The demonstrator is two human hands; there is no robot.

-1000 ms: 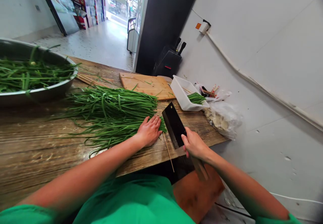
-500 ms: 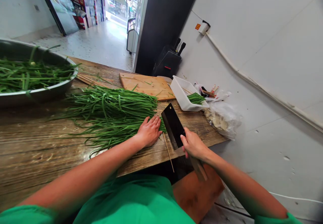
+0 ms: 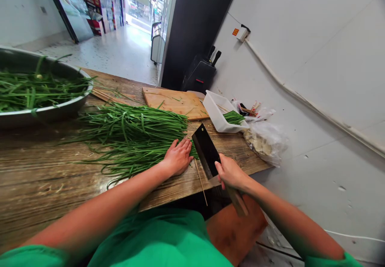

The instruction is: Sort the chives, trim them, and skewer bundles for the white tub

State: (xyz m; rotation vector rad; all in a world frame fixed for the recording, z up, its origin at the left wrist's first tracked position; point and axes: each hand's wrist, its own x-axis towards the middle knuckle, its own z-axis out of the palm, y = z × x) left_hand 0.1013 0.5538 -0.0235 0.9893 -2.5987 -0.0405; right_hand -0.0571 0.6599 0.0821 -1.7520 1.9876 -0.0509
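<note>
Long green garlic chives (image 3: 135, 124) lie in a loose pile across the wooden table (image 3: 36, 170). Flat on the cut end of the nearer bunch rests my left hand (image 3: 179, 156), its fingers stretched out. My right hand (image 3: 230, 172) is wrapped round a dark cleaver (image 3: 206, 148), gripping it near where blade meets handle. The blade is close to the chive ends, just right of my left fingertips; whether it touches them I cannot tell. A thin wooden skewer (image 3: 200, 181) lies between my hands and sticks out over the table edge.
A large metal basin (image 3: 60, 108) of loose chives stands at the left. Behind the pile are more skewers (image 3: 110, 96) and a cutting board (image 3: 174, 102). To the right sit a white plastic tray (image 3: 216, 102) with cut chives, a plastic bag (image 3: 264, 138) and a knife block (image 3: 198, 72) by the wall.
Almost nothing differs. The cleaver and my right hand have shifted very slightly, while my left hand stays in place on the chives.
</note>
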